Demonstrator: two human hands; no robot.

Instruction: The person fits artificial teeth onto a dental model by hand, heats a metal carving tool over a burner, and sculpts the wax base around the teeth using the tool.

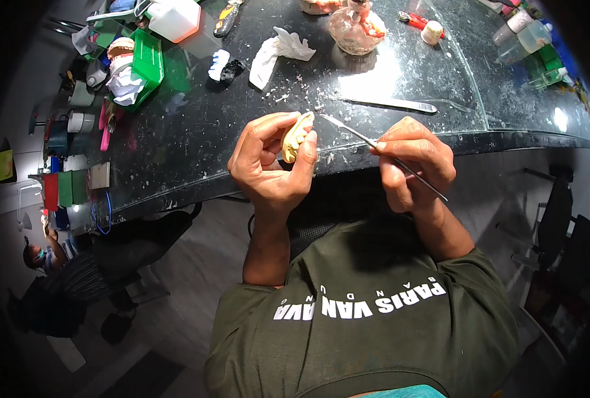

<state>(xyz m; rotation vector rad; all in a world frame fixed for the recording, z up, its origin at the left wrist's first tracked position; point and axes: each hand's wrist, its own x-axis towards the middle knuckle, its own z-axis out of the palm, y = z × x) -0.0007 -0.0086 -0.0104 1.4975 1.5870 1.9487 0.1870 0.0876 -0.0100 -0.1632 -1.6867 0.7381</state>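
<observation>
My left hand (268, 162) is closed around a small yellowish dental cast (295, 140), pinched between thumb and fingers just above the table's near edge. In my right hand (420, 159) a slim metal dental carver (356, 134) is held like a pen. Its pointed tip reaches left toward the cast and appears a little apart from it. Whitish crumbs lie on the dark table beyond my left hand. A flat metal tool (398, 105) rests on the tabletop past the carver.
Beyond my hands lie a crumpled white tissue (278, 54), a white-and-blue piece (219, 64) and a glass jar (355, 33). A green box (150, 63) holding dental models stands at the left. Far left, another person (45, 255) is visible. Cups and containers (532, 36) line the right.
</observation>
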